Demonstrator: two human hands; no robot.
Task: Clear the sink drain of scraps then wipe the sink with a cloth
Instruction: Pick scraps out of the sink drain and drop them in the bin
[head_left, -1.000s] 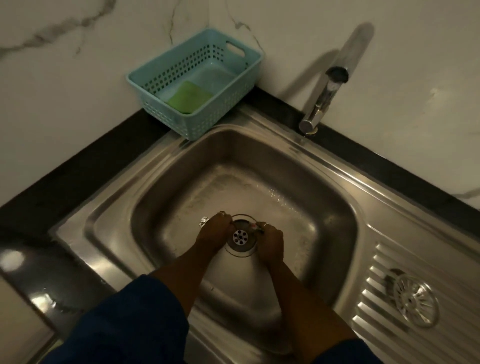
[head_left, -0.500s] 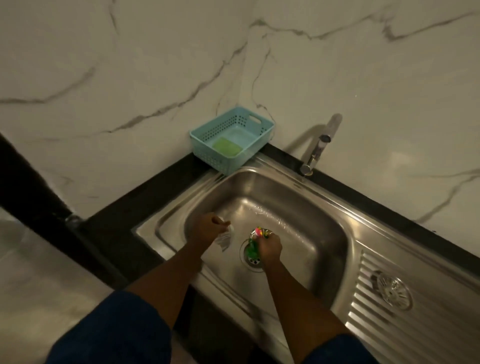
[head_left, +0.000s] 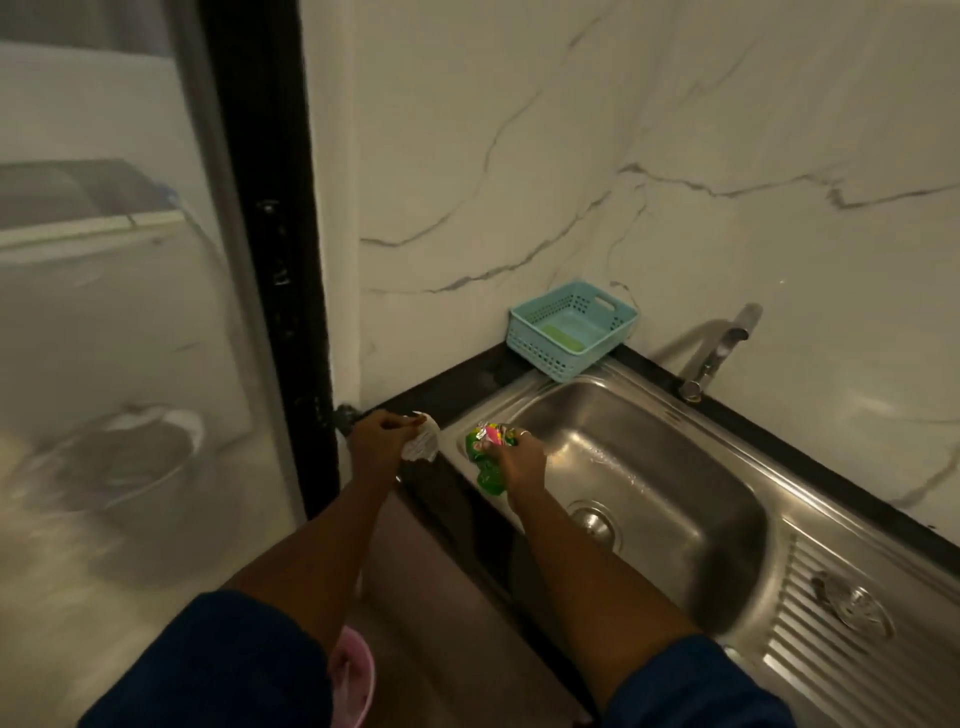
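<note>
My left hand (head_left: 376, 441) grips a crumpled white wrapper (head_left: 422, 447) out past the left end of the black counter. A green and pink wrapper (head_left: 485, 460) hangs from the curled fingers of my right hand (head_left: 519, 460), over the sink's left rim. The steel sink (head_left: 717, 483) lies to the right, its round drain (head_left: 595, 522) bare at the basin floor. In the turquoise basket (head_left: 524, 332) at the back corner lies a green cloth (head_left: 563, 335).
A chrome tap (head_left: 714, 353) stands behind the sink. A strainer cap (head_left: 852, 605) sits on the ribbed drainboard at right. A black door frame (head_left: 291, 312) and glass door stand left, with a dark bin (head_left: 130, 462) seen blurred beyond. A pink slipper (head_left: 353, 675) shows below.
Both hands have lifted the wrappers out of the drain and carried them left, out of the basin. My view has swung left and back, showing the door.
</note>
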